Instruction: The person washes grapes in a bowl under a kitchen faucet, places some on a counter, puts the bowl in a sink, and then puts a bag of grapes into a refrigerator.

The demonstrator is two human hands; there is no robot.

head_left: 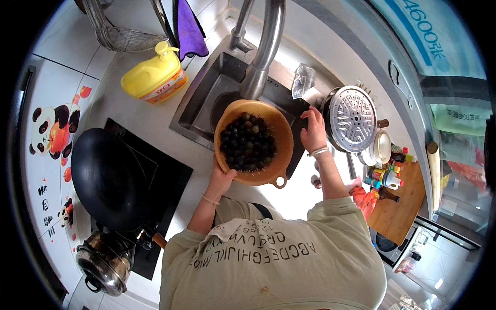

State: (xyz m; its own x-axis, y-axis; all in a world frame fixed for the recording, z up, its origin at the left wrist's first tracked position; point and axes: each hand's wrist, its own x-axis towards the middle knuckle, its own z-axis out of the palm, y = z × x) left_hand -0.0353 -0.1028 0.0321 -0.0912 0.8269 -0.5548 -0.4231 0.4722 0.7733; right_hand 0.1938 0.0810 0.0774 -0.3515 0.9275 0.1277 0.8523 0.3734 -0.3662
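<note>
A tan-orange plastic colander (283, 135) with a holed tab on its rim sits over the steel sink (199, 98). Dark round grapes (248, 140), a few of them greenish, fill its bottom. My left hand (222, 180) grips the near-left rim, thumb over the edge and the other fingers hidden beneath. At the sink's right side my right hand (314, 130) is apart from the colander, fingers loosely bent and spread, with nothing visible in them. The steel faucet (257, 77) reaches down just beyond the colander's far rim; no water stream can be made out.
A yellow jug (154, 77) stands left of the sink. Farther left, a black wok (106, 178) rests on the cooktop beside a steel pot (106, 263). On the right are a perforated steamer plate (353, 118), stacked bowls (382, 146), bottles (381, 178) and a wooden board (395, 212).
</note>
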